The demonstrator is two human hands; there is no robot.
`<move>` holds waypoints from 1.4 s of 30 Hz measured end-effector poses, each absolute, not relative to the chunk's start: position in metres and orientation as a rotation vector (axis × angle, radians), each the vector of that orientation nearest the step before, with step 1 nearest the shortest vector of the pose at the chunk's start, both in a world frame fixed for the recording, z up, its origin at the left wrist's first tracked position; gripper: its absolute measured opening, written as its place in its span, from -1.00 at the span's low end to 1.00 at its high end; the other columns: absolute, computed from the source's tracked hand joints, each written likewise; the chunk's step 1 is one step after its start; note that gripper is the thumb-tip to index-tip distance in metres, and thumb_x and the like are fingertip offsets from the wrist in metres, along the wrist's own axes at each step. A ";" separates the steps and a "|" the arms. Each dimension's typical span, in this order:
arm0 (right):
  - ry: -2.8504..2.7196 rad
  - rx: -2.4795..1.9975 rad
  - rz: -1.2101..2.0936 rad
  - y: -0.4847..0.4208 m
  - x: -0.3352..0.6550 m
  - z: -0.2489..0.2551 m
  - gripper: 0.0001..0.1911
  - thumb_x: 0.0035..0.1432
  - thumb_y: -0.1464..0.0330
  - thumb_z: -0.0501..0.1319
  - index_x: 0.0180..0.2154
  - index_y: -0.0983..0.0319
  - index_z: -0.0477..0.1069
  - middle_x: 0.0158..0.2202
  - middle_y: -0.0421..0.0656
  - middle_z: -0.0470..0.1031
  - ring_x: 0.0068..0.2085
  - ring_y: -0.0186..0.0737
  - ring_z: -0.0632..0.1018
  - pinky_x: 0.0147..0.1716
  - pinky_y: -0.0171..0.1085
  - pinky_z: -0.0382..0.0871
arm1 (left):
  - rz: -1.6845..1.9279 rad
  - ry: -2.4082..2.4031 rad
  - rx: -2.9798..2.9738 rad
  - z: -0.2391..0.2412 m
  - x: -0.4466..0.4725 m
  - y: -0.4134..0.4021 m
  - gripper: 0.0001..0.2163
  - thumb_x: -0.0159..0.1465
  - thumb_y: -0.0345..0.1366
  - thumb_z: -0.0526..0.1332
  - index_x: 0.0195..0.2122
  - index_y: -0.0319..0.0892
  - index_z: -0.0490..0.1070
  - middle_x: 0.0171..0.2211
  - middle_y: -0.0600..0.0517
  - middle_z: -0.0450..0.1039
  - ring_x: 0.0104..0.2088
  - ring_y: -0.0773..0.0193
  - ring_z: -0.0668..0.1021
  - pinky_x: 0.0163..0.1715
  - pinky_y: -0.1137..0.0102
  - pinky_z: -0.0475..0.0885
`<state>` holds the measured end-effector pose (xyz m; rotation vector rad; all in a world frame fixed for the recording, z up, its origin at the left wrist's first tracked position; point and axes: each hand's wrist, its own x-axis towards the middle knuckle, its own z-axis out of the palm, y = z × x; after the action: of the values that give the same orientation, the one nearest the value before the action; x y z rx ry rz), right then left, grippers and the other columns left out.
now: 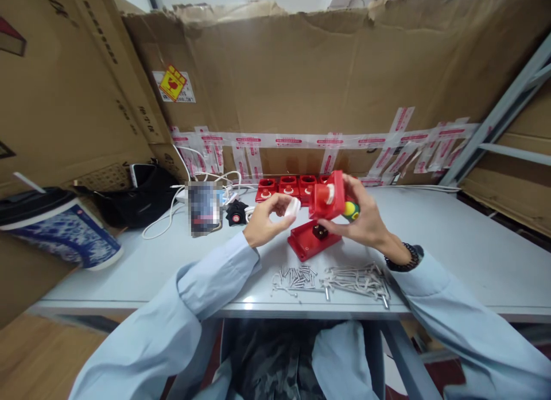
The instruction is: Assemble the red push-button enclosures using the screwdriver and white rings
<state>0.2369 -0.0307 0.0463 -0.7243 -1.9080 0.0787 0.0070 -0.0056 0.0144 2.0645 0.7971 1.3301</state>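
My left hand (272, 217) pinches a small white plastic piece (293, 207) between thumb and fingers. Tilted up in my right hand (365, 216) is a red plastic housing (327, 199) with a round red part and a white ring on its face. A yellow-green handle (352, 211), perhaps a screwdriver's, shows beside my right palm; its other end is hidden. Under my hands a red tray-shaped base (307, 245) lies on the table, with a dark block (319, 232) inside it. The white piece and the housing are apart.
Loose screws (299, 276) and white cords with metal rods (357, 279) lie near the front edge. Several red housings (288, 187) stand along the cardboard wall (293, 78). To the left are a phone (204, 208), cables, a black bag (150, 196) and a blue-white cup (64, 230).
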 end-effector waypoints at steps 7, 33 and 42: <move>-1.590 -0.947 0.328 -0.010 0.262 0.059 -0.54 0.02 0.18 0.25 -0.04 0.18 0.31 -0.16 -0.07 0.51 -0.28 -0.13 0.55 -0.34 -0.14 0.50 | 0.791 1.158 2.605 0.008 0.000 0.000 -0.62 0.09 -0.15 0.24 -0.09 -0.20 0.37 -0.15 -0.09 0.43 -0.15 0.10 0.44 -0.10 0.19 0.33; -2.090 -0.866 0.851 -0.018 0.242 0.041 -0.43 0.11 0.12 0.18 0.13 0.16 0.28 0.17 -0.07 0.32 0.14 0.01 0.38 0.09 0.01 0.27 | 1.216 0.544 2.810 0.012 0.011 -0.017 -0.31 0.15 -0.16 0.30 0.25 -0.03 -0.01 0.17 -0.19 0.09 0.21 -0.01 0.22 0.15 0.03 0.25; -2.236 -0.900 0.757 -0.029 0.237 0.043 -0.50 0.06 0.07 0.22 0.01 0.14 0.40 0.01 -0.11 0.47 -0.01 -0.03 0.50 -0.03 -0.08 0.39 | 1.058 0.795 3.079 0.017 0.009 -0.021 -0.51 0.21 -0.32 0.19 0.18 0.09 0.17 0.32 -0.02 -0.04 0.33 -0.03 0.00 0.18 0.03 0.12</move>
<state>0.2373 -0.0293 0.0429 -0.9002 -2.2359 0.7567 0.0086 -0.0206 0.0173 3.0793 0.7946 1.0581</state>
